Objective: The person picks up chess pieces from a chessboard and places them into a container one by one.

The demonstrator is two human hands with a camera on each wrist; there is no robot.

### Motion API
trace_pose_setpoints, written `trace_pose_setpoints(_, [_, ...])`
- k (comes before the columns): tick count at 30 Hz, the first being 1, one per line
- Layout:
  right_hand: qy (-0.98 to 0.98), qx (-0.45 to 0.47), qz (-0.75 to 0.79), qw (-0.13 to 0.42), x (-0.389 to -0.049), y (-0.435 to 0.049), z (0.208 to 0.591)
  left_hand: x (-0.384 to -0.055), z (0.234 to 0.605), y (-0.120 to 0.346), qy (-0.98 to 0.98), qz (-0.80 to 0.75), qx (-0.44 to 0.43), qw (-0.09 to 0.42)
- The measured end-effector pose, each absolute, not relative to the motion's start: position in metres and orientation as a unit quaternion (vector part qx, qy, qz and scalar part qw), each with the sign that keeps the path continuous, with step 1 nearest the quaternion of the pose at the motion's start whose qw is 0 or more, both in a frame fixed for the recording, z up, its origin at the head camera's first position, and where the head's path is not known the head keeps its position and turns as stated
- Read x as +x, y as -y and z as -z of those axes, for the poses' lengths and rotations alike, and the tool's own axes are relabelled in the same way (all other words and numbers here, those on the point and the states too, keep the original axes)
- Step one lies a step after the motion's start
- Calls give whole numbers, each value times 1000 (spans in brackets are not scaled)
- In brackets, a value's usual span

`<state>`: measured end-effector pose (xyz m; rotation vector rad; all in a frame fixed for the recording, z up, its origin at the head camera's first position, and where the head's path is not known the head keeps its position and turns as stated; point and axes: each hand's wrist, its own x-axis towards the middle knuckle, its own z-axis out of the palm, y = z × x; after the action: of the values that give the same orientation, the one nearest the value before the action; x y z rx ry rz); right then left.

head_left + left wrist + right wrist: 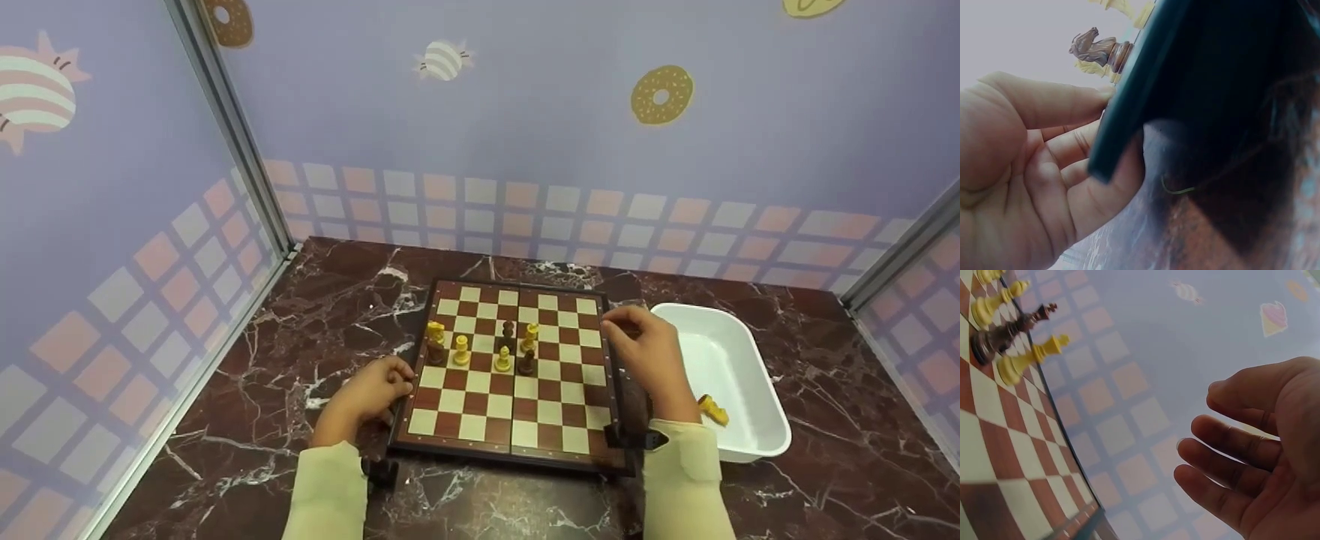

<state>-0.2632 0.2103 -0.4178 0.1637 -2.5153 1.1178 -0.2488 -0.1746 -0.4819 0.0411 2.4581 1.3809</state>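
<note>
A brown-and-cream chessboard (465, 427) lies on the table with several yellow and brown chess pieces standing near its middle and left edge. My left hand (375, 390) grips the board's left edge. In the left wrist view its thumb (1072, 104) is at the upper side of the rim and the other fingers are beneath. Close to that thumb stands a brown knight (1098, 50). My right hand (649, 356) is beside the board's right edge, its fingers loosely bent around nothing. The right wrist view shows a yellow king (1033, 357), a brown piece (999, 340) and a yellow bishop (996, 304).
A white plastic tray (769, 405) sits right of the board, partly behind the right forearm, with yellow chess pieces (712, 410) lying in it. The dark red marbled tabletop (315, 315) is bounded by patterned purple walls (540, 112) at the back and sides.
</note>
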Motion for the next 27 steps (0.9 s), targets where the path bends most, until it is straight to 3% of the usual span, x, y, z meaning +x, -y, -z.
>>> trace_pose_setpoints(14, [890,85,-422,149,-268,-178,437,-248,482,175,-860,-484,9,161])
trace_pose_setpoints(27, [878,124,-430,169,-272,-167,448,-250,483,173,-859,-484,-3,167])
